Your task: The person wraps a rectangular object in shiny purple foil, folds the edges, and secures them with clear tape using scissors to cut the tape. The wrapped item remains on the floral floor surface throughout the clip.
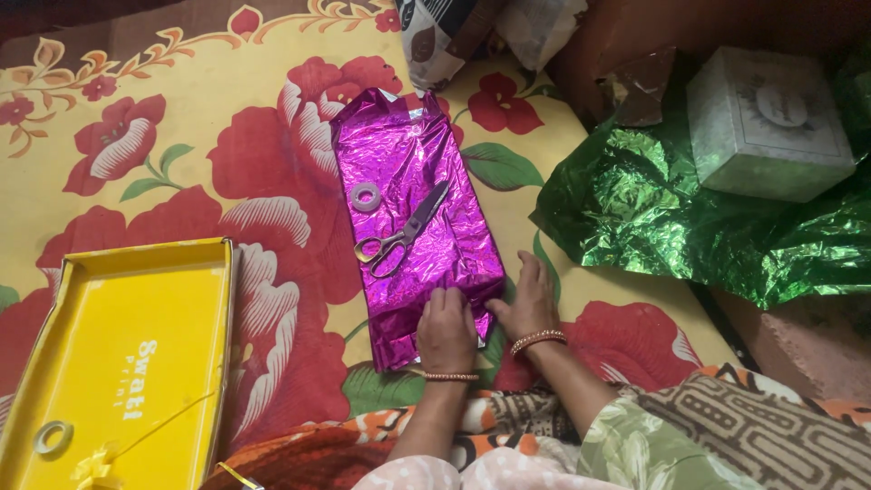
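Note:
A long parcel wrapped in shiny magenta foil (413, 195) lies on a flowered bedsheet (181, 154). On top of it rest a small roll of clear tape (366, 196) and a pair of scissors (404, 238) with yellow handles. My left hand (445, 328) presses flat on the near end of the foil, fingers together. My right hand (526, 299) lies beside it at the foil's near right corner, fingers touching the edge. Both wrists wear bead bracelets.
An open yellow box lid (109, 363) lies at the left with a tape roll (52, 437) and yellow ribbon (95, 467) in it. Crumpled green foil (653, 218) spreads at the right, with a white box (767, 122) on it. A patterned pillow (435, 32) sits at the top.

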